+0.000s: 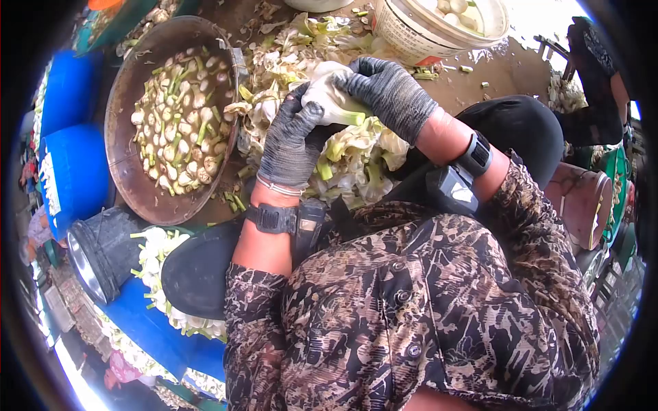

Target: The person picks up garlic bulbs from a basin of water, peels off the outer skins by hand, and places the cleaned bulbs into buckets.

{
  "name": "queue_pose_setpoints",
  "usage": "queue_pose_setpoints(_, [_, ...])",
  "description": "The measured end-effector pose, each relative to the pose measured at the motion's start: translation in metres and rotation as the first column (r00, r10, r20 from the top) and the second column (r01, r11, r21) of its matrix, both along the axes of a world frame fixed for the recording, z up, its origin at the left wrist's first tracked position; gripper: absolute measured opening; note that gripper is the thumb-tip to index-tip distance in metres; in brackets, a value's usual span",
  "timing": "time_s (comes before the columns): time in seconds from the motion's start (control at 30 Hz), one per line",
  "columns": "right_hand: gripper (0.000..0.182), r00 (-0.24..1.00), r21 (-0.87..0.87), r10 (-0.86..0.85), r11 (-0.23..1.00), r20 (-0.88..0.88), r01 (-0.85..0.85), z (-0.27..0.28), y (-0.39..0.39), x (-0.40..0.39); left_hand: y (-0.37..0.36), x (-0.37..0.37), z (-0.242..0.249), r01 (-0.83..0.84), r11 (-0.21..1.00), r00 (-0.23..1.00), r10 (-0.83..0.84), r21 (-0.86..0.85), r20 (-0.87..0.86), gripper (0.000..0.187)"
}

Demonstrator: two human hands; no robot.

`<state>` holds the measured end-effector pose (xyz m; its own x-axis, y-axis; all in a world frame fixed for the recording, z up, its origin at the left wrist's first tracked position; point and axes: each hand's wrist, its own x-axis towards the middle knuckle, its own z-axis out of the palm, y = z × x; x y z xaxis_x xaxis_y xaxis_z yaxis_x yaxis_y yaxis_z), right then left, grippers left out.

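The heap of peelings (356, 157) under the hands is the largest thing, spreading from the lap up toward twelve o'clock; its size suggests much trimming is already done. At about nine o'clock from it, the round metal pan (137, 171) holds a good layer of cut stalk ends and small pale pieces. At one o'clock the white bucket (411, 34) holds peeled pale bulbs, so finished ones have gathered there, though I cannot tell how full it is. At seven o'clock, more untrimmed white and green vegetables (161, 253) lie on a blue bin (151, 329), so work looks left to do.

The vegetable (332, 99) now in hand sits just above the heap, white with a green cut stalk end pointing to four o'clock. The right hand (391, 89), gloved, wraps over it from above, fingers curled tight. The left hand (291, 140), also gloved, grips its lower end from seven o'clock, wrist bent upward.
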<state>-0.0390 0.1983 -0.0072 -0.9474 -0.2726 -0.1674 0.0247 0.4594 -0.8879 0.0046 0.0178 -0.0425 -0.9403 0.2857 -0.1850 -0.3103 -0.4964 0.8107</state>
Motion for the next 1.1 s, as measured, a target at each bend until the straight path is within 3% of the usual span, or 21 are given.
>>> queue_pose_setpoints(0.03, [0.037, 1.000, -0.003, -0.006, 1.000, -0.001, 0.006, -0.003, 0.002, 0.000, 0.005, -0.002, 0.002, -0.025, 0.986, 0.995, 0.008, 0.164, 0.102, 0.047])
queue_pose_setpoints(0.1, [0.038, 0.981, -0.096, -0.107, 0.988, 0.159, 0.123, -0.009, 0.008, -0.001, 0.010, -0.003, -0.001, 0.043, 0.995, 0.996, -0.050, -0.085, -0.076, 0.051])
queue_pose_setpoints(0.17, [0.035, 0.998, -0.082, -0.057, 0.995, 0.007, 0.057, -0.023, 0.017, -0.002, 0.023, -0.001, -0.002, 0.017, 0.934, 0.992, -0.060, 0.357, 0.107, 0.054])
queue_pose_setpoints(0.23, [0.027, 0.893, -0.214, -0.238, 0.917, 0.381, 0.336, -0.010, 0.023, 0.000, 0.033, 0.001, -0.001, -0.001, 0.933, 0.993, -0.042, 0.359, 0.111, 0.054])
queue_pose_setpoints(0.27, [0.023, 0.986, -0.253, -0.161, 0.957, -0.047, 0.144, -0.052, 0.039, -0.003, 0.034, 0.003, -0.003, -0.024, 0.941, 0.995, -0.011, 0.337, 0.102, 0.057])
queue_pose_setpoints(0.3, [0.023, 0.982, -0.252, -0.180, 0.955, -0.064, 0.159, -0.044, 0.044, -0.005, 0.034, 0.006, -0.003, -0.040, 0.947, 0.996, 0.013, 0.320, 0.086, 0.060])
queue_pose_setpoints(0.37, [0.025, 0.728, -0.385, -0.368, 0.663, 0.579, 0.642, -0.015, 0.051, -0.014, 0.025, 0.000, 0.004, 0.030, 0.868, 0.993, -0.084, 0.497, 0.087, 0.057])
queue_pose_setpoints(0.4, [0.031, 0.951, -0.230, -0.302, 0.924, 0.058, 0.307, -0.067, 0.067, -0.020, 0.028, -0.003, 0.006, 0.039, 0.865, 0.993, -0.090, 0.500, 0.078, 0.056])
queue_pose_setpoints(0.43, [0.031, 0.830, -0.256, -0.378, 0.826, 0.411, 0.502, -0.038, 0.062, -0.020, 0.032, -0.007, 0.010, 0.039, 0.864, 0.993, -0.089, 0.501, 0.076, 0.056])
queue_pose_setpoints(0.5, [0.030, 0.830, -0.079, -0.380, 0.891, 0.409, 0.448, -0.034, 0.063, -0.020, 0.043, -0.021, 0.019, 0.084, 0.861, 0.994, -0.109, 0.502, 0.021, 0.053])
queue_pose_setpoints(0.57, [0.025, 0.983, 0.243, -0.176, 0.953, -0.048, 0.183, -0.046, 0.058, -0.013, 0.057, -0.036, 0.038, -0.031, 0.945, 0.995, -0.001, 0.327, 0.097, 0.051])
queue_pose_setpoints(0.7, [0.027, 0.934, 0.459, 0.262, 0.817, 0.243, -0.349, -0.060, 0.034, 0.027, 0.085, -0.093, 0.060, -0.009, 0.911, 1.000, 0.006, 0.413, 0.008, 0.044])
queue_pose_setpoints(0.77, [0.029, 0.838, 0.385, 0.453, 0.747, 0.303, -0.543, -0.056, 0.024, 0.039, 0.118, -0.134, 0.068, -0.168, 0.936, 0.793, -0.058, -0.308, -0.606, 0.039])
queue_pose_setpoints(0.8, [0.030, 0.853, 0.280, 0.511, 0.808, 0.108, -0.519, -0.105, 0.013, 0.047, 0.133, -0.147, 0.072, -0.128, 0.954, 0.832, -0.045, -0.271, -0.552, 0.037])
queue_pose_setpoints(0.83, [0.035, 0.814, 0.283, 0.550, 0.763, 0.188, -0.581, -0.071, 0.007, 0.042, 0.139, -0.163, 0.069, -0.104, 0.967, 0.871, -0.024, -0.231, -0.492, 0.036])
queue_pose_setpoints(0.87, [0.039, 0.850, 0.313, 0.468, 0.791, 0.243, -0.525, -0.035, 0.005, 0.040, 0.152, -0.185, 0.056, -0.316, 0.846, 0.690, -0.106, -0.430, -0.716, 0.035])
queue_pose_setpoints(0.9, [0.039, 0.841, 0.364, 0.505, 0.759, 0.193, -0.540, -0.047, 0.000, 0.041, 0.145, -0.192, 0.071, -0.707, 0.387, 0.234, -0.661, -0.592, -0.713, 0.032])
queue_pose_setpoints(0.97, [0.033, 0.795, 0.492, 0.606, 0.687, 0.020, -0.536, -0.013, -0.002, 0.033, 0.163, -0.190, 0.051, -0.267, 0.761, 0.885, -0.050, -0.592, -0.464, 0.024])
queue_pose_setpoints(1.03, [0.029, 0.815, 0.546, 0.532, 0.764, -0.232, -0.343, -0.010, -0.008, 0.028, 0.111, -0.168, 0.064, -0.242, 0.783, 0.887, -0.062, -0.573, -0.458, 0.021])
queue_pose_setpoints(1.07, [0.029, 0.832, 0.537, 0.552, 0.720, -0.058, -0.440, -0.010, -0.011, 0.030, 0.072, -0.172, 0.037, -0.617, 0.629, 0.586, -0.034, -0.473, -0.810, 0.022])
queue_pose_setpoints(1.1, [0.029, 0.823, 0.505, 0.554, 0.680, 0.121, -0.532, -0.014, -0.005, 0.029, 0.029, -0.175, 0.024, -0.481, 0.734, 0.706, 0.000, -0.480, -0.708, 0.023])
